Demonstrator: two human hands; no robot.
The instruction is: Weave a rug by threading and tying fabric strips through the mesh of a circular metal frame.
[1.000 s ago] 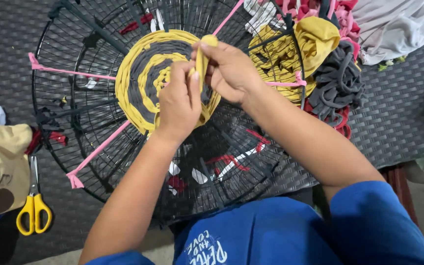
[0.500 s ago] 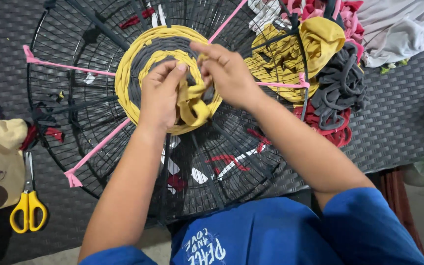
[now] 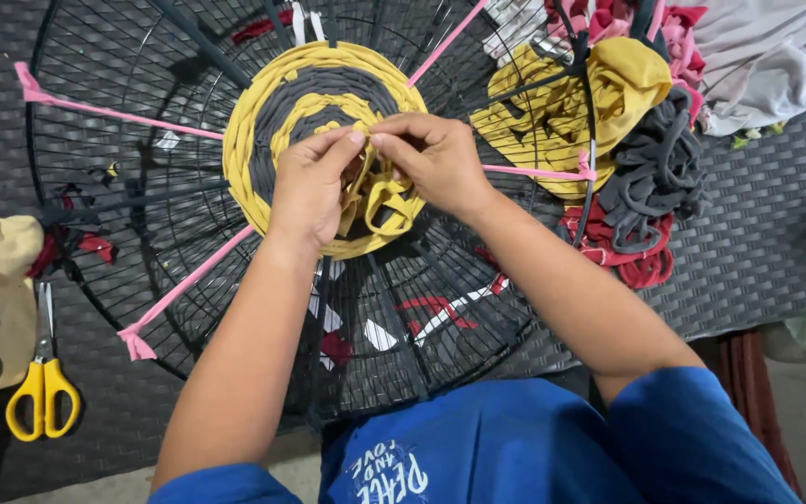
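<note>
On one wire grille (image 3: 142, 243), two hands' grips (image 3: 314, 182) (image 3: 440, 159) pinch seemingly one yellow strip (image 3: 380, 196).

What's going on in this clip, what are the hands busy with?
A person in a blue shirt is weaving fabric strips on a round black wire fan guard used as a loom. The left hand and right hand meet at the middle of a yellow and grey woven spiral, pinching a loose yellow strip. Pink strips run outward as spokes. Yellow-handled scissors lie at the left, and a pile of fabric strips at the upper right.
</note>
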